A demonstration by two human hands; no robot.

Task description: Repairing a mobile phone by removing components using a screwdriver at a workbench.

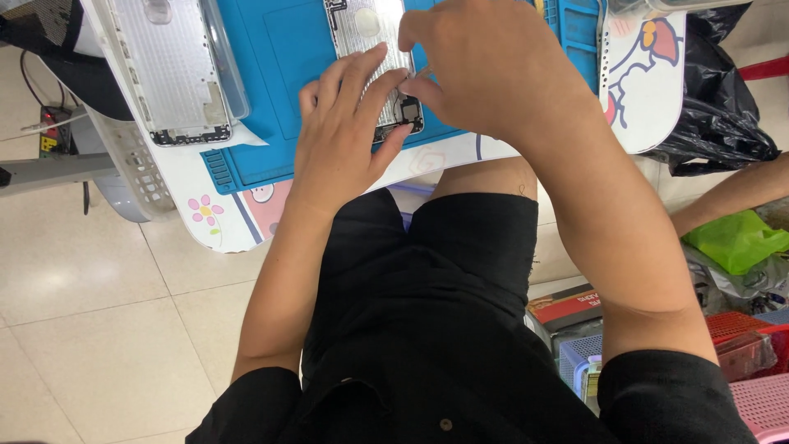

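A small white tabletop with cartoon flower prints is seen from above, over the lap of a seated person dressed in black. A blue work mat is spread on it, and an opened phone housing, silver inside with dark parts at its lower end, is laid on the mat near the top middle of the view. The left hand is laid flat on the lower part of this housing, its fingers stretched out close together and pressed down on the metal, holding it against the mat. The right hand is held just above and to the right of the same spot, its fingers curled narrowly together at the housing's lower right corner; whether a small tool is pinched between them cannot be told, since the fingertips are hidden by the hand itself. A second silver phone housing is set in a clear tray at the upper left, well apart from both hands. A black plastic bag is seen at the right, a green bag below it, and red and pink baskets at the lower right. The floor is covered in pale tiles.
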